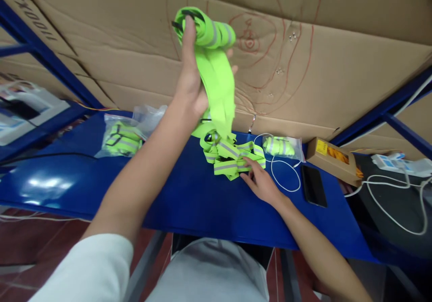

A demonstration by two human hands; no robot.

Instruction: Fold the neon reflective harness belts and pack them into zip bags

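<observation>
- Your left hand point(194, 79) is clamped on the lime-green roll point(214, 34), raised above the table, thumb over its near end; if that thumb slackens, the coils could slide sideways or spring loose.
- Your right hand point(261, 185) touches the right side of the loose heap point(232, 158), fingertips at its folds; you cannot tell from here whether they pinch a band or only rest on it. A pull on the wrong loop could tighten a tangle.
- The hanging bands point(221, 90) drop from the roll to the heap, wide and overlapping; a twist there could be wound in, and a sharp lift might drag the heap along.
- The white cable point(286, 189) loops just beside the heap, so a stray band could snag it and perhaps tug the phone point(313, 186) nearby.
- The bagged bands point(281, 146) sit close behind on the blue table point(189, 198); a wide sweep could knock them.
</observation>
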